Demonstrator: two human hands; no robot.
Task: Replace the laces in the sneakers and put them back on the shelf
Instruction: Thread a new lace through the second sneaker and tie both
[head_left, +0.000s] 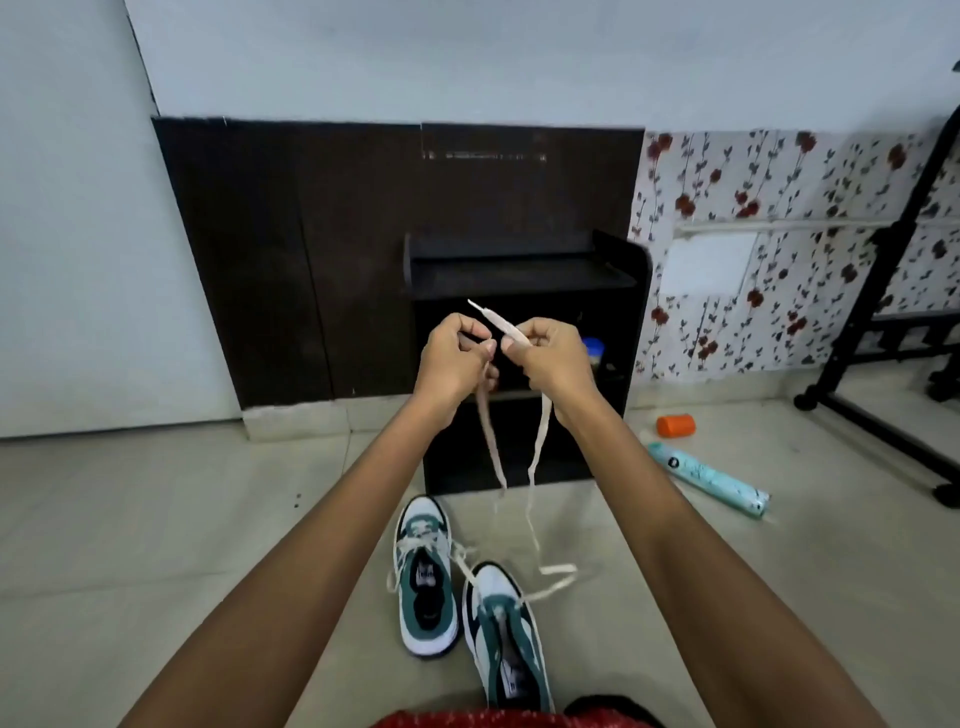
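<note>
Head view: left hand (451, 359) and right hand (551, 358) each pinch the lace (538, 441), shelf (519, 271) behind holding a jar (592, 350).

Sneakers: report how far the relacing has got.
Looks done: the far sneaker carries a lace, though its ends lie loose. In hand: the left hand and right hand each pinch an end of the cream lace, which runs down to the near sneaker, seemingly threaded only near its toe. Left: lacing that sneaker up, then moving both from the floor to the dark shelf.
</note>
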